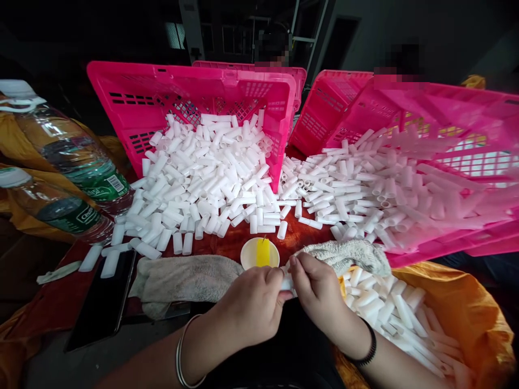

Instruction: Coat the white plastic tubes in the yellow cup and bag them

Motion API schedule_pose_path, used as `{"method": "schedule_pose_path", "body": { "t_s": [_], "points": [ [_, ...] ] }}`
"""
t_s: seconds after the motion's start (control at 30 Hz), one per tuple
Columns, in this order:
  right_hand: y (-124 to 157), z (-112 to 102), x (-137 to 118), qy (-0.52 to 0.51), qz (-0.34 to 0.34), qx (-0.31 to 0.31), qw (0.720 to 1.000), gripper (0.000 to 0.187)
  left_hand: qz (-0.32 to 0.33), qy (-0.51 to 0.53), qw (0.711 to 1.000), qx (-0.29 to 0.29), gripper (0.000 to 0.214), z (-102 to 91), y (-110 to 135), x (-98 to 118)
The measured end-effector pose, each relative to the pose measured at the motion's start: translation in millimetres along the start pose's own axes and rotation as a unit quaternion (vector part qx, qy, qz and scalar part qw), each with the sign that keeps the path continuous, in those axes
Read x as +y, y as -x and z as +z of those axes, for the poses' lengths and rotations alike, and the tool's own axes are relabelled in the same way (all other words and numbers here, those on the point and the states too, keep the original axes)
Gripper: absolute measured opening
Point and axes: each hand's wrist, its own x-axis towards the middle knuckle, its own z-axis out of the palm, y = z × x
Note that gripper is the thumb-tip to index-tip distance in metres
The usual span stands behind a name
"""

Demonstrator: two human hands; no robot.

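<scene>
Close to the table's near edge, my left hand [256, 300] and my right hand [318, 286] meet around a short white plastic tube [287, 282]. Fingers of both hands are closed on it, and most of the tube is hidden. Just beyond them stands a small white bowl [248, 253] with a yellow piece [263, 252] in it. Many loose white tubes [211, 167] spill across the table from a tipped pink crate [190, 75]. A grey cloth [186, 278] lies left of my hands, and a second pale cloth [352, 256] lies to the right.
A second tipped pink crate [421, 254] spills tubes at the right. Below it, an orange sack [486, 319] holds more white tubes. Two large water bottles [60, 140] stand at the left, near a black phone [103, 302] with a tube on it. People sit beyond the crates.
</scene>
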Motion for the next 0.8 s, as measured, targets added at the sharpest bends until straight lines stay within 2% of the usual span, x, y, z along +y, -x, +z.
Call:
{"method": "schedule_pose_path", "body": {
  "t_s": [0.07, 0.17, 0.2, 0.23, 0.27, 0.3, 0.37, 0.43, 0.5, 0.57, 0.63, 0.73, 0.8],
  "points": [
    [14.8, -5.9, -1.4, 0.018, -0.033, -0.001, 0.999, 0.030, -0.019, 0.088, 0.995, -0.047, 0.016, 7.9, 1.2, 8.2],
    [36.6, -21.7, -0.9, 0.012, -0.133, -0.030, 0.991, 0.018, -0.075, 0.254, 0.946, -0.184, 0.023, 18.5, 6.2, 20.4],
    [43.0, -29.3, 0.8, 0.011, -0.149, -0.050, 0.988, 0.016, -0.085, 0.278, 0.932, -0.216, 0.025, 20.2, 8.4, 23.0],
    [48.7, -38.2, 3.7, 0.025, -0.147, -0.070, 0.986, 0.015, -0.078, 0.280, 0.930, -0.225, 0.025, 20.2, 10.5, 23.8],
    [53.7, -48.3, 8.4, 0.055, -0.134, -0.089, 0.985, 0.014, -0.058, 0.262, 0.940, -0.208, 0.026, 18.2, 11.8, 21.8],
    [57.6, -59.2, 14.9, 0.102, -0.113, -0.109, 0.982, 0.014, -0.037, 0.228, 0.958, -0.168, 0.027, 13.9, 11.8, 16.2],
    [60.0, -79.7, 33.6, 0.219, -0.059, -0.122, 0.966, 0.018, -0.022, 0.123, 0.991, -0.040, 0.035, 0.4, 6.3, -6.9],
    [50.7, -90.7, 56.9, 0.318, -0.017, -0.105, 0.942, 0.022, -0.086, 0.004, 0.993, 0.087, 0.028, -15.2, -6.5, -42.3],
    [26.0, -85.7, 79.9, 0.369, 0.002, -0.102, 0.924, 0.023, -0.141, -0.093, 0.971, 0.172, 0.024, -26.0, -23.1, -80.1],
    [-10.7, -66.8, 99.0, 0.379, 0.028, -0.141, 0.914, 0.015, -0.162, -0.107, 0.963, 0.185, 0.015, -28.8, -38.1, -109.5],
    [-48.5, -43.4, 112.7, 0.394, 0.072, -0.160, 0.902, 0.020, -0.187, -0.125, 0.961, 0.161, 0.010, -25.0, -46.7, -124.9],
    [-82.1, -19.5, 121.5, 0.395, 0.096, -0.169, 0.898, 0.018, -0.230, -0.182, 0.950, 0.107, 0.014, -18.3, -45.4, -127.3],
    [-82.5, -14.7, 117.8, 0.392, 0.094, -0.173, 0.899, 0.017, -0.244, -0.204, 0.944, 0.085, 0.016, -18.5, -38.8, -124.0]
  ]
}}
